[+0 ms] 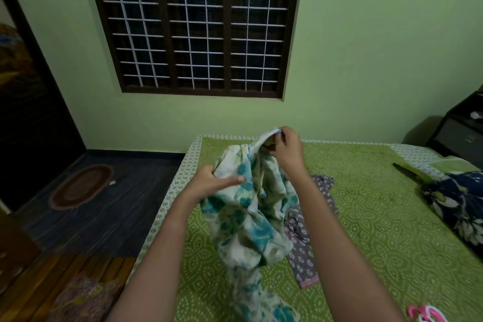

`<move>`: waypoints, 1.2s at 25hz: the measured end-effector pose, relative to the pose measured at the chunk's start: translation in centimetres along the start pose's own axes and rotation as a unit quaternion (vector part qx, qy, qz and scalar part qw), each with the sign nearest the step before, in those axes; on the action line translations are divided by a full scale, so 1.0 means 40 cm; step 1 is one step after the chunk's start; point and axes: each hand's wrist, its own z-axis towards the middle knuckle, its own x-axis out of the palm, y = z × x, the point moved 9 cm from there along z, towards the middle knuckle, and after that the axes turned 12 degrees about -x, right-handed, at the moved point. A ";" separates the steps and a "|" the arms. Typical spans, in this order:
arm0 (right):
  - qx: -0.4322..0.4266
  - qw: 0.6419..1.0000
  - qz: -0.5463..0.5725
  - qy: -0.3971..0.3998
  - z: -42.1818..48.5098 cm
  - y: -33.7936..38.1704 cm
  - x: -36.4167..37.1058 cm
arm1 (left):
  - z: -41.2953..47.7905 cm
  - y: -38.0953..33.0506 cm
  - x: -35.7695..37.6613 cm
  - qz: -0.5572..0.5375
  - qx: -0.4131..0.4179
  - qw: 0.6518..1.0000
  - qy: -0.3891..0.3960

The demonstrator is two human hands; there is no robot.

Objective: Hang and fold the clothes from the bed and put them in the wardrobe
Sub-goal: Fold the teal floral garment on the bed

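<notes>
Early on, I judge: both the left hand (209,180) and right hand (287,148) grip the bunched floral garment (248,217) at frame centre, while the grey garment (305,243) and the navy garment (454,204) at right still lie on the bed (366,217).

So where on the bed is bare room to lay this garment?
Bare sheet lies between the grey garment and the navy garment, up to the far edge. Crowded: the middle, where the floral garment hangs by the grey one, and the near right corner with hangers.
</notes>
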 end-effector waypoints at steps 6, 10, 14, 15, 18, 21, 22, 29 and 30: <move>0.007 0.983 0.104 0.153 -0.062 -0.017 0.080 | 0.000 0.009 0.120 -0.324 -0.052 0.930 0.166; 0.047 0.974 0.120 0.188 -0.114 -0.096 0.058 | 0.009 -0.014 0.132 -0.408 -0.043 0.889 0.205; 0.094 0.925 0.047 0.364 -0.212 -0.172 0.129 | 0.023 -0.027 0.133 -0.399 -0.047 0.896 0.189; 0.106 0.923 0.037 0.367 -0.224 -0.189 0.142 | 0.031 -0.031 0.133 -0.404 -0.043 0.895 0.184; 0.091 0.922 -0.010 0.376 -0.238 -0.213 0.184 | 0.049 -0.036 0.118 -0.424 -0.029 0.890 0.167; 0.102 0.942 -0.011 0.319 -0.202 -0.191 0.168 | 0.051 -0.018 0.105 -0.348 -0.020 0.923 0.166; 0.120 0.953 0.024 0.276 -0.181 -0.180 0.152 | 0.048 0.004 0.110 -0.303 -0.030 0.938 0.164; 0.288 0.860 0.421 -0.010 -0.095 -0.144 0.093 | 0.047 0.107 0.137 -0.041 -0.004 0.998 0.055; 0.290 0.850 0.438 -0.033 -0.088 -0.140 0.081 | 0.057 0.107 0.131 -0.031 0.002 0.999 0.027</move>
